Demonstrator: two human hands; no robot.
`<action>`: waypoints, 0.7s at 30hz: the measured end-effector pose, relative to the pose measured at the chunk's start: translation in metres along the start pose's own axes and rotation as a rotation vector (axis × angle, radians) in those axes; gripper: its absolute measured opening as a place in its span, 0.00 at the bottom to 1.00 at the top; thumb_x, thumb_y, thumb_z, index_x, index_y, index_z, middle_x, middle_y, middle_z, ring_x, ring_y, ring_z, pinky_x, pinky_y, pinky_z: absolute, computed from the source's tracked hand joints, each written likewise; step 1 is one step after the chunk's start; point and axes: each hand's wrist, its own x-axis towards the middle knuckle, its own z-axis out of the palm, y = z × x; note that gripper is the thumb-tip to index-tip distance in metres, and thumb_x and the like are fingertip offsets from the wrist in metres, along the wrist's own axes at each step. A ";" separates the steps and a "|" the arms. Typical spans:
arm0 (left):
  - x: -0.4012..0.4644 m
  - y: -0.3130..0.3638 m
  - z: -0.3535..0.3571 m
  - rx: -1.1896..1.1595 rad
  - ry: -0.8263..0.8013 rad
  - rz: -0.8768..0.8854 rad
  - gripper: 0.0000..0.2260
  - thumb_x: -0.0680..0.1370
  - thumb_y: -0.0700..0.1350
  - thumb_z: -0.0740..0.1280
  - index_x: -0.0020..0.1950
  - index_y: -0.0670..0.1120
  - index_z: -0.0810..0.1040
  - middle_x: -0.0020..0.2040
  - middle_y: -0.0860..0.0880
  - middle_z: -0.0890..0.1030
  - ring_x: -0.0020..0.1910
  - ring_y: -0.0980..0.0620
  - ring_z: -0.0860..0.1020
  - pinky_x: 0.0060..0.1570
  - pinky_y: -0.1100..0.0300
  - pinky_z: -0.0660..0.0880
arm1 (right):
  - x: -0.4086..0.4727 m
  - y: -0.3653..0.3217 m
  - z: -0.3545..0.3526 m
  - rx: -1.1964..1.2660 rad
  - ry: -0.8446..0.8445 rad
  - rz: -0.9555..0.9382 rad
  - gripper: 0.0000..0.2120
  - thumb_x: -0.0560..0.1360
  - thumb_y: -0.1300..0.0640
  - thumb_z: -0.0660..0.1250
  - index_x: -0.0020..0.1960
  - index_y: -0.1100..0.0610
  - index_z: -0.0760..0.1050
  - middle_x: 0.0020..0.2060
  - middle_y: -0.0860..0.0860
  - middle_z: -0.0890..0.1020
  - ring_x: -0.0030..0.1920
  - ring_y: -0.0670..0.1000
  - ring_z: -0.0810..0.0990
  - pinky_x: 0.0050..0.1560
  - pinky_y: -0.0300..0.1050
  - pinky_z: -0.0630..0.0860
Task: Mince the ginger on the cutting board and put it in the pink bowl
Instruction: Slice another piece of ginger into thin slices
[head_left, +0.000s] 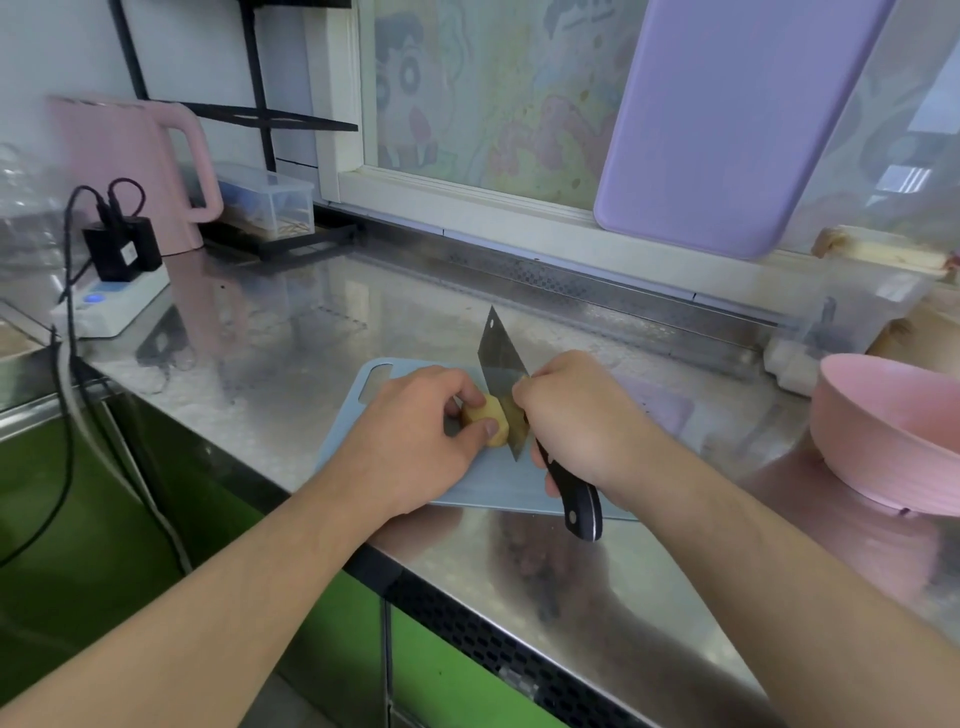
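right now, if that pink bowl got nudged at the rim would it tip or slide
The pink bowl would probably slide: it sits on smooth, shiny steel counter. It could also rock or tip, since it flares wide above what looks like a small foot. It looks light and empty, though its inside is only partly in view.

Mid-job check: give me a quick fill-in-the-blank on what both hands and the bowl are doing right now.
1. The left hand holds the ginger on the ____ cutting board.
2. The right hand grips a cleaver by its ____ handle.
3. The pink bowl stands on the person's ____ side of the board.

Missing words: blue; black; right
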 end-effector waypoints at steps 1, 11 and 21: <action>0.000 0.000 0.000 -0.002 0.000 0.001 0.07 0.78 0.54 0.74 0.54 0.55 0.82 0.49 0.58 0.79 0.43 0.61 0.75 0.42 0.69 0.67 | -0.001 -0.001 0.000 0.028 -0.005 -0.001 0.11 0.83 0.61 0.58 0.42 0.60 0.72 0.31 0.56 0.78 0.29 0.57 0.79 0.34 0.45 0.80; -0.001 0.001 -0.001 -0.002 -0.005 0.008 0.06 0.79 0.54 0.73 0.54 0.55 0.81 0.48 0.59 0.78 0.42 0.63 0.74 0.40 0.71 0.66 | -0.009 -0.010 -0.010 0.245 0.007 0.151 0.10 0.78 0.65 0.62 0.37 0.64 0.73 0.21 0.58 0.75 0.16 0.55 0.72 0.22 0.38 0.71; 0.000 0.000 0.000 0.016 -0.006 -0.005 0.05 0.80 0.53 0.71 0.54 0.57 0.79 0.48 0.58 0.78 0.42 0.61 0.75 0.40 0.70 0.66 | -0.015 -0.011 -0.025 0.297 0.034 0.111 0.09 0.80 0.61 0.61 0.43 0.65 0.72 0.19 0.57 0.74 0.16 0.54 0.70 0.22 0.39 0.70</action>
